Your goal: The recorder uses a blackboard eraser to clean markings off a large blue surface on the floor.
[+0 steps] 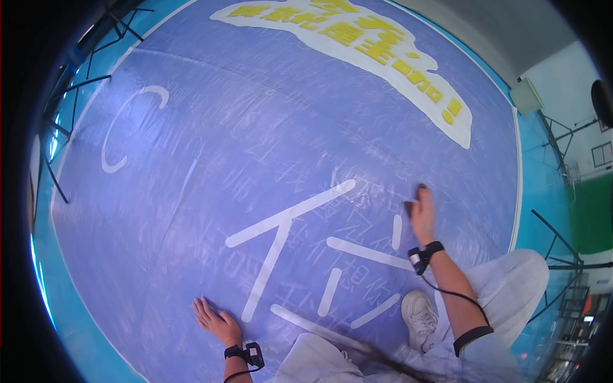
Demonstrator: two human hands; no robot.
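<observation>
Before me lies a large blue-violet sheet [268,158] bearing faint pale writing and scuffs. My left hand [218,321] rests palm down on it, fingers apart, holding nothing. Blurred, my right hand [423,215] grips a small dark object [409,207], mostly covered by the fingers; I cannot tell its kind. Just left of that hand is a short white stroke [397,232], with a longer slanting white stroke [368,253] below. A white T-shaped mark [275,239] lies between my hands. More white bars, such as one low in the middle [329,292], lie closer to my legs.
My white shoe [419,318] and pale trousers [507,287] are on the sheet. Farther off are a curved white mark [111,129] and yellow lettering on a white patch [383,57]. Black metal stands [558,239] line the turquoise floor [536,158]. A pale bin [526,95] stands at right.
</observation>
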